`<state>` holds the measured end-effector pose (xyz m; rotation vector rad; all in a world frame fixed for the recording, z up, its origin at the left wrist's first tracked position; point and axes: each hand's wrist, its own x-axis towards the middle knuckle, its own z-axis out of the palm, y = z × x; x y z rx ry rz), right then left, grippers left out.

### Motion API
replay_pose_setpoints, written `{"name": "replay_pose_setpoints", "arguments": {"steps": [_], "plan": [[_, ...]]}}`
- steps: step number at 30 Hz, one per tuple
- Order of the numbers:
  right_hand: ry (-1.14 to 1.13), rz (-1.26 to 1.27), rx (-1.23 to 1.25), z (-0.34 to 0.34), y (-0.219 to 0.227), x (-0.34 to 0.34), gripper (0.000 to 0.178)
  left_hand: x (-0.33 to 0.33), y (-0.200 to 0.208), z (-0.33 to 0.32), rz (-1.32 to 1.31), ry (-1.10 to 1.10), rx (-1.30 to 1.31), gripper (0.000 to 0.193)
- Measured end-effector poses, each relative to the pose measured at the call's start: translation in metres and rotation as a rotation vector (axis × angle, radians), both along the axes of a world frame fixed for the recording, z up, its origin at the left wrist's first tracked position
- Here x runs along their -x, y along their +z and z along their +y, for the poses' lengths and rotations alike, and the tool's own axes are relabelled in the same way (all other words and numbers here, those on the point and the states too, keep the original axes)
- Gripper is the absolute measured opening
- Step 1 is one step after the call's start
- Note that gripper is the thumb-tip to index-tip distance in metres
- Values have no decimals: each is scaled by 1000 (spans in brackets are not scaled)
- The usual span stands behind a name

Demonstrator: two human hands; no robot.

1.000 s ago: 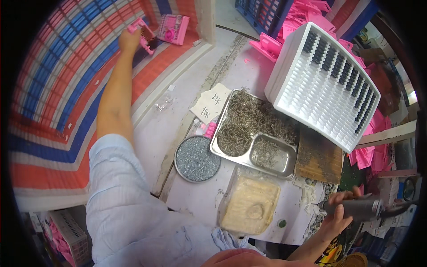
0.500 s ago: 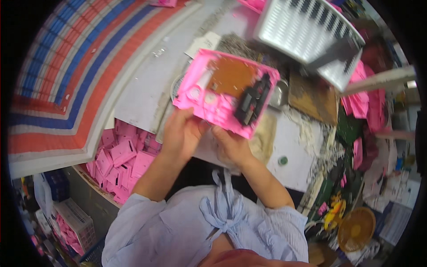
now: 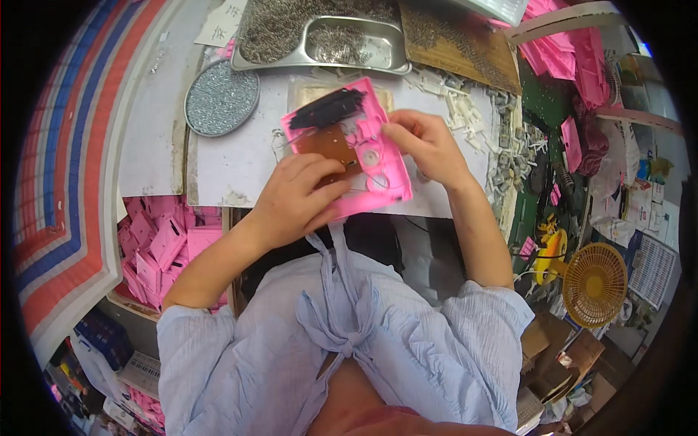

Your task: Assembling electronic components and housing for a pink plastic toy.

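A pink plastic casing point(image 3: 376, 131) is held tilted over the front of the white table. Inside it lie a brown circuit board point(image 3: 323, 145), a long black part point(image 3: 327, 109) along the far side, thin wires and round pink fittings. My left hand point(image 3: 298, 192) grips the near left edge, its fingers bent over the board. At the right edge my right hand point(image 3: 429, 147) is closed, thumb and forefinger against the casing wall; its other fingers are curled and partly hidden.
Beyond the casing are a metal tray point(image 3: 291, 59) of small screws and a round dish point(image 3: 222, 98) of tiny metal pieces. A brown board point(image 3: 465, 47) with more screws lies far right, above loose white parts point(image 3: 465, 120). Pink casings point(image 3: 163, 243) fill a box at left. A yellow fan point(image 3: 595, 285) stands right.
The casing has turned, so its black part now lies at the far side, and it is nearer me. My right hand has moved to its right edge; my left fingers now reach over the board.
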<state>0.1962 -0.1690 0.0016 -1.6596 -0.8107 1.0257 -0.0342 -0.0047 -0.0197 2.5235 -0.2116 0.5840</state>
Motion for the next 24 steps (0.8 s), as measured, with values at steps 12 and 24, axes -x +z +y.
{"name": "replay_pose_setpoints", "arguments": {"steps": [12, 24], "plan": [[-248, -889, -144, 17, -36, 21, 10, -18, 6, 43, 154, -138, 13, 48], [-693, 248, -433, -30, -23, 45, 7, -31, 9, 39, 265, -193, -4, 45]]}}
